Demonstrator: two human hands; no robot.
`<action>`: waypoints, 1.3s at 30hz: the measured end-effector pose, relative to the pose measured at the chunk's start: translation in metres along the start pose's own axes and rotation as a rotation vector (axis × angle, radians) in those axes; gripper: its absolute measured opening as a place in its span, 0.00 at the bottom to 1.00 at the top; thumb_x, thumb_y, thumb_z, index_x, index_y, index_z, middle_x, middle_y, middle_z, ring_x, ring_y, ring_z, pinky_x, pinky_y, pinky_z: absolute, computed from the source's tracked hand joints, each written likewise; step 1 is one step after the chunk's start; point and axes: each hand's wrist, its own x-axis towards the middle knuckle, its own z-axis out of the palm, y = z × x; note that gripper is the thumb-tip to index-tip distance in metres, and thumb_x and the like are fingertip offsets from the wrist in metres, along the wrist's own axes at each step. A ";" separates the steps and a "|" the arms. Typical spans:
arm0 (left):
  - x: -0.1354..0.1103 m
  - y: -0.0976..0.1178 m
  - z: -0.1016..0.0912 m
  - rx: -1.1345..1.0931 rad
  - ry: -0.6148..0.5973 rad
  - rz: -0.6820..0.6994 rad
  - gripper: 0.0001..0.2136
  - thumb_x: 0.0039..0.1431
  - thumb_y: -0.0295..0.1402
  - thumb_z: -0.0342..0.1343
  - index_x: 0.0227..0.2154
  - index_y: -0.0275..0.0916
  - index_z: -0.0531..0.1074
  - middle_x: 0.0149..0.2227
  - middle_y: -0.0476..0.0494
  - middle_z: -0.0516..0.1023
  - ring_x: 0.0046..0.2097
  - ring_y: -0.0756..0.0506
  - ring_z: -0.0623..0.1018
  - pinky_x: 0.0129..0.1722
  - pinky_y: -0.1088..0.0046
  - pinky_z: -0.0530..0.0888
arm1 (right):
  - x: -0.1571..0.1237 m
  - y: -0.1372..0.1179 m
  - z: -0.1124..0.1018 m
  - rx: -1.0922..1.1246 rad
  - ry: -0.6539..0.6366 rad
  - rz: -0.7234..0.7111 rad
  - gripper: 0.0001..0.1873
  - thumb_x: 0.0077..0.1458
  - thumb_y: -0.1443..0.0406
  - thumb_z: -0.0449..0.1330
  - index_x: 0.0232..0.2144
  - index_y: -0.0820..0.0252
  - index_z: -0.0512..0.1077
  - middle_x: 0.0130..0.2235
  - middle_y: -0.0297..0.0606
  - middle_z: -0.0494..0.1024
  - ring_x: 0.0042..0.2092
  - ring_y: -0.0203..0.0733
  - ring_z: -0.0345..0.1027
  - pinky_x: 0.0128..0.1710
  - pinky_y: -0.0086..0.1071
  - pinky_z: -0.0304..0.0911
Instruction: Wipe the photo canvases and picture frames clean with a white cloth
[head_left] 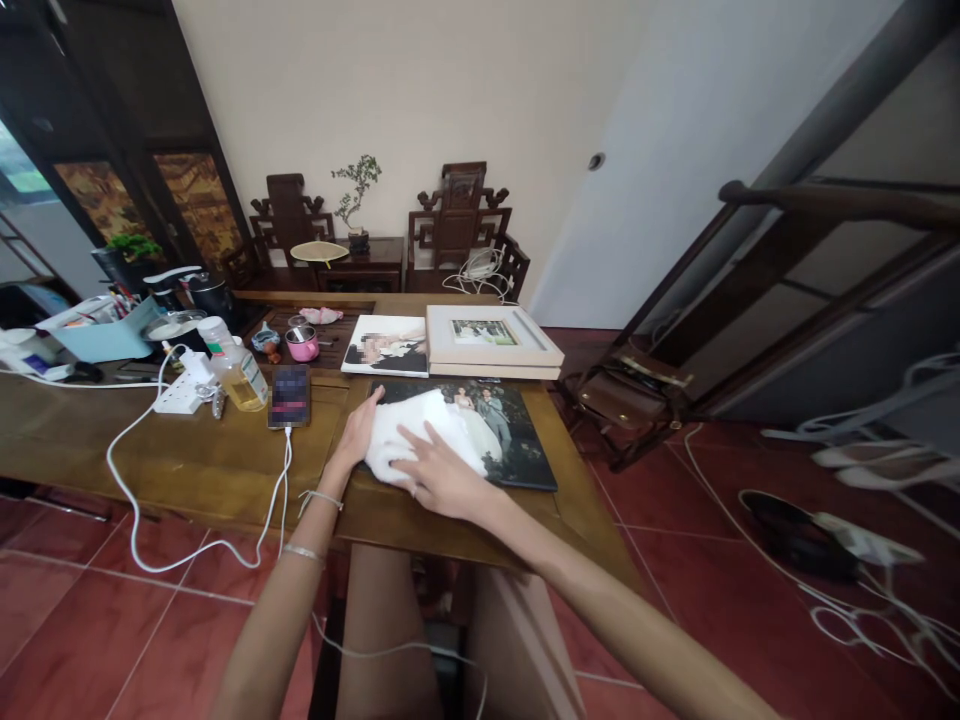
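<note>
A dark photo panel (525,440) showing two people outdoors lies flat near the right end of the wooden table. On its left half rests a bunched white cloth (420,420), which hides part of the picture. My right hand (439,475) presses on the cloth from above, its fingers spread apart. Along the panel's left edge my left hand (360,430) lies with fingers stretched toward the upper left corner, touching the cloth's side. Some of the left fingers are hidden from view.
Behind the panel are a white photo book (386,350) and a pale framed box (495,345). Leftward sit a charging phone (289,396), a bottle of yellowish liquid (236,370), a power strip (178,392) and a pink cup (302,345). A white cable (131,500) hangs over the front edge.
</note>
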 end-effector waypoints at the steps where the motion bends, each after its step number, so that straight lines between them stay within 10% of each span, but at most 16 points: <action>1: -0.001 0.001 0.000 0.019 0.007 0.016 0.25 0.66 0.42 0.31 0.57 0.36 0.63 0.60 0.44 0.64 0.62 0.47 0.63 0.63 0.67 0.57 | -0.007 -0.005 -0.002 0.018 -0.017 -0.036 0.17 0.54 0.69 0.52 0.45 0.58 0.71 0.50 0.46 0.74 0.64 0.52 0.44 0.60 0.57 0.37; 10: -0.008 0.004 0.010 0.229 -0.039 0.194 0.16 0.62 0.34 0.46 0.49 0.36 0.72 0.53 0.38 0.72 0.59 0.43 0.68 0.61 0.58 0.60 | -0.052 0.030 -0.026 0.048 0.019 0.276 0.18 0.62 0.60 0.44 0.46 0.57 0.71 0.43 0.43 0.77 0.51 0.50 0.67 0.57 0.46 0.51; 22: -0.005 -0.001 0.006 0.226 -0.039 0.239 0.12 0.60 0.33 0.50 0.41 0.39 0.77 0.45 0.42 0.79 0.50 0.43 0.76 0.57 0.61 0.66 | 0.077 0.063 -0.010 0.281 0.205 0.380 0.24 0.62 0.54 0.47 0.53 0.58 0.68 0.54 0.40 0.72 0.54 0.51 0.65 0.53 0.39 0.57; 33: 0.004 -0.010 0.007 0.170 -0.060 0.166 0.17 0.59 0.31 0.48 0.50 0.37 0.71 0.56 0.40 0.69 0.59 0.44 0.67 0.60 0.61 0.62 | -0.050 0.136 -0.032 0.207 0.271 0.593 0.24 0.60 0.54 0.46 0.51 0.61 0.70 0.56 0.45 0.69 0.60 0.59 0.55 0.59 0.54 0.47; 39: 0.002 -0.011 0.015 0.224 -0.061 0.132 0.18 0.61 0.29 0.44 0.52 0.38 0.68 0.59 0.40 0.66 0.62 0.45 0.63 0.63 0.55 0.54 | -0.099 0.064 -0.021 0.065 0.157 0.316 0.18 0.61 0.59 0.46 0.43 0.58 0.72 0.53 0.44 0.72 0.62 0.52 0.51 0.62 0.52 0.42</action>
